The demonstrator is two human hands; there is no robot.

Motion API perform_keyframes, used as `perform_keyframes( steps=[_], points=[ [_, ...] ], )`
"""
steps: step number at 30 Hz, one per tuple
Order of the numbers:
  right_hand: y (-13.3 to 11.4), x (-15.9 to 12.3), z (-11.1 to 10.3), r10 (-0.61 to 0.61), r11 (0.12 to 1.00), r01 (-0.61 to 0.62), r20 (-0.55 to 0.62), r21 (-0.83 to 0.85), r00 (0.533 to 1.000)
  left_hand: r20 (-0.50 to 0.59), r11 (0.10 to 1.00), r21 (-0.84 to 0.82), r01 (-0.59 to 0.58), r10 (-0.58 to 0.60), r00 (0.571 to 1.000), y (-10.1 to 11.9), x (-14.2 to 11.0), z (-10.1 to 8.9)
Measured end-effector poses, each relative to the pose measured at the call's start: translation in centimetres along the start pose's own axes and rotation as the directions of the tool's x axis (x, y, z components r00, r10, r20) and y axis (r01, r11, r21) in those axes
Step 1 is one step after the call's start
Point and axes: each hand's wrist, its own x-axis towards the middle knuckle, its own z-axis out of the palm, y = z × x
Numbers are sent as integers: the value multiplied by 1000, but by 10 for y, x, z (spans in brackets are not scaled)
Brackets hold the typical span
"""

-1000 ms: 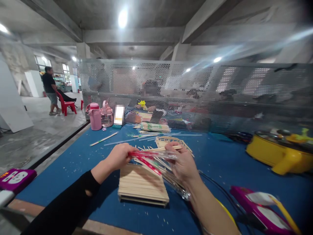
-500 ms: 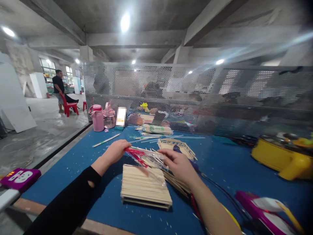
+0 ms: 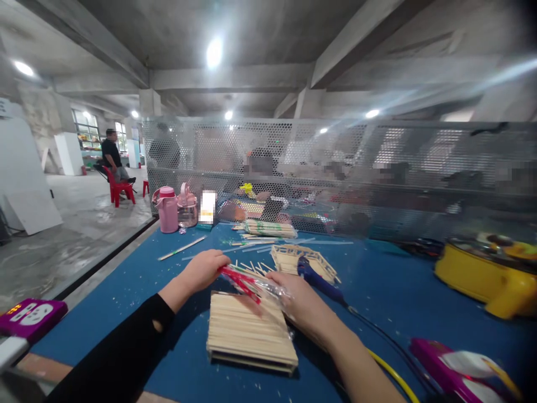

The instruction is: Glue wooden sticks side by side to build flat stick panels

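Note:
My left hand (image 3: 205, 268) is closed on one end of a clear plastic bag (image 3: 271, 288) with red strips (image 3: 243, 282) at that end. My right hand (image 3: 296, 296) is closed on the bag's other end; its fingertips are partly hidden. Beneath the bag lies a block of pale wooden sticks (image 3: 249, 330), laid side by side on top with a gap at its front edge. Several loose thin sticks (image 3: 254, 267) show behind the bag. Near my right hand, a dark blue glue gun (image 3: 321, 282) rests against a wooden stick frame (image 3: 289, 257).
On the blue table (image 3: 134, 308) stand a pink jug (image 3: 168, 211) and a pink-lidded bottle (image 3: 187, 208). Stick bundles (image 3: 271, 228) lie at the back. Power strips (image 3: 31, 319) and a yellow pot (image 3: 478, 274) flank the workspace. A perforated screen (image 3: 222, 151) separates people beyond.
My right hand has turned, fingers lower around the bag. The long sticks right of the block no longer show. The person by the red chair in the background has gone from standing to sitting.

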Motion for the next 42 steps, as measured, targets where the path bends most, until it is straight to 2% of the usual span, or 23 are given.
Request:
perform_keyframes(
  steps=[4,6,7,9,12,14,15,17,22,25,28,30,32,34,35,37,39,42],
  points=[
    [-1,-2,-5,25,997,-26,-12,-70,1000,35,994,15,106,-106,994,-6,-1,1],
    [1,-4,-8,37,994,-39,-20,-103,999,12,972,32,233,-234,972,-13,-3,0],
    [2,-4,-11,43,993,-45,-20,-108,999,-10,947,43,317,-317,948,-18,-4,-2],
    [8,-5,-15,65,992,-66,-18,-111,998,-64,860,62,506,-503,862,-33,-8,-6],
    [18,-6,-23,152,978,-155,-29,-139,988,-110,652,69,755,-747,656,-65,-18,-15],
    [23,-7,-27,252,951,-249,-5,-184,968,-86,528,68,846,-842,532,-86,-27,-18],
    [24,-8,-28,298,936,-287,23,-204,954,-65,484,68,872,-871,488,-95,-31,-19],
    [27,-10,-28,358,916,-330,93,-228,929,-15,453,63,889,-890,455,-107,-36,-16],
    [31,-14,-25,406,896,-354,173,-267,897,117,499,-17,866,-860,498,-111,-33,-1],
    [34,-15,-24,421,888,-364,177,-280,890,149,491,-125,862,-850,506,-108,-30,1],
    [38,-12,-26,426,879,-383,106,-283,899,139,452,-291,843,-852,505,-104,-29,-9],
    [37,-8,-27,411,878,-405,-31,-255,911,123,419,-436,796,-849,514,-96,-26,-19],
    [31,-4,-25,333,906,-381,-244,-184,911,124,379,-593,710,-829,546,-79,-17,-25],
    [18,-2,-18,186,959,-260,-439,-115,879,156,317,-735,599,-782,604,-53,-6,-27],
    [9,-2,-14,103,980,-174,-491,-101,865,176,278,-792,543,-748,639,-36,-1,-26],
    [-11,-2,-2,-47,994,-4,-478,-106,877,210,196,-876,442,-669,713,0,8,-22],
    [-28,-4,10,-149,988,119,-393,-101,907,230,120,-923,365,-590,774,33,12,-18],
    [-43,-6,22,-187,982,177,-335,-58,924,250,4,-957,289,-488,836,67,10,-16]
  ],
)
